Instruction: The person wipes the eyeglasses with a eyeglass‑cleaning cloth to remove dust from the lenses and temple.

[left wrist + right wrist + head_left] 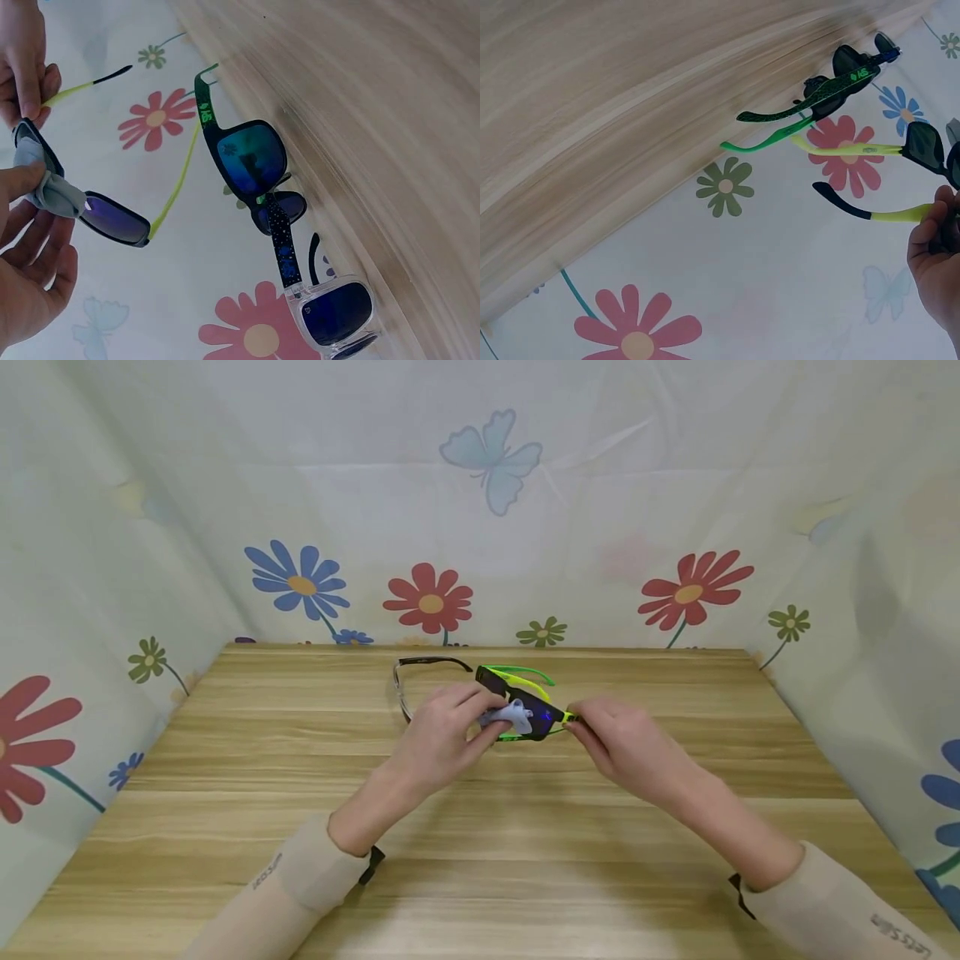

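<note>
My left hand grips a light grey-blue cloth, pinching it around one lens of the dark sunglasses with yellow temples. The other lens, purple-blue, shows bare in the left wrist view. With thumb and fingers, my right hand pinches the same sunglasses at the hinge end, where a yellow temple with a black tip meets the frame. They are held up above the table, temples unfolded and pointing away. Part of the covered lens is hidden by the cloth and fingers.
Behind the held pair, dark-framed sunglasses with green temples and blue-green lenses stand on the wooden table. Beside them to the left is a clear-framed pair with dark temples. A flower-printed curtain surrounds the table's back and sides.
</note>
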{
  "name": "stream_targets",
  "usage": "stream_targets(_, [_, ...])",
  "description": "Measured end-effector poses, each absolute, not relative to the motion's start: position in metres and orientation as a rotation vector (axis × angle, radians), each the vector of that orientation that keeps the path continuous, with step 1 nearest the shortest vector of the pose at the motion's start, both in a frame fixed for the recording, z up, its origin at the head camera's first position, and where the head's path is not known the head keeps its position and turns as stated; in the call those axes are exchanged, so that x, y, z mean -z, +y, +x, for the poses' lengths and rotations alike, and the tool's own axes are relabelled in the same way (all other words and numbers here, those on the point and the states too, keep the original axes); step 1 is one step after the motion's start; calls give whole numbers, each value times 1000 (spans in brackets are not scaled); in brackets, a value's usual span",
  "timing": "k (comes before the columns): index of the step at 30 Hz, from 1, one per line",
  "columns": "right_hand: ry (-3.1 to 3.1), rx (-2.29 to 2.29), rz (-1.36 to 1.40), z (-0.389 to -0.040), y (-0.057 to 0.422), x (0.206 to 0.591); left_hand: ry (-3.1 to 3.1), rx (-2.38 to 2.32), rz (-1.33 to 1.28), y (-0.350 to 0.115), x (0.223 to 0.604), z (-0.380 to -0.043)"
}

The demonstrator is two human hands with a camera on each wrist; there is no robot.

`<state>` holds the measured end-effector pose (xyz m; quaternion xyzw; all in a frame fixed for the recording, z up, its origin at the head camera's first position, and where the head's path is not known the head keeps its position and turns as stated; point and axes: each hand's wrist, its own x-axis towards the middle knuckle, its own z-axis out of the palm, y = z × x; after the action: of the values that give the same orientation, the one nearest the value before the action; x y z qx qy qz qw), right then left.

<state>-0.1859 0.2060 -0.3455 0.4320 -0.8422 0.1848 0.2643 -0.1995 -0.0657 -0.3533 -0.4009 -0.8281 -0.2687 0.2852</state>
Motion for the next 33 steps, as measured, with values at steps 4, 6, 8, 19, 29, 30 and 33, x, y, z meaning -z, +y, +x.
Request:
stream_targets(4, [-2298,-492,1149,-184,204,346,-2202,722,-1069,-64,352,-198])
stream_targets(6, [-2302,-491,1144,-184,203,346,-2197,723,-1072,-63,352,-198])
stream_targets(8, [-2303,-495,1146,-184,201,346,-2185,724,-1079,-62,351,-197])
stream_targets(19, [-2254,-494,1177,-185,195,345,-2089,706,-1157,-54,346,-193])
stream_targets(29, [-2280,-469,1171,-186,194,345,-2066,690,-1210,-53,347,-191])
stream_targets(30, [-2285,-466,1169,-186,194,345,-2069,687,-1209,-53,347,-191])
stream_targets(33, [-2299,-462,1160,-186,195,345,-2078,674,-1199,-55,347,-192])
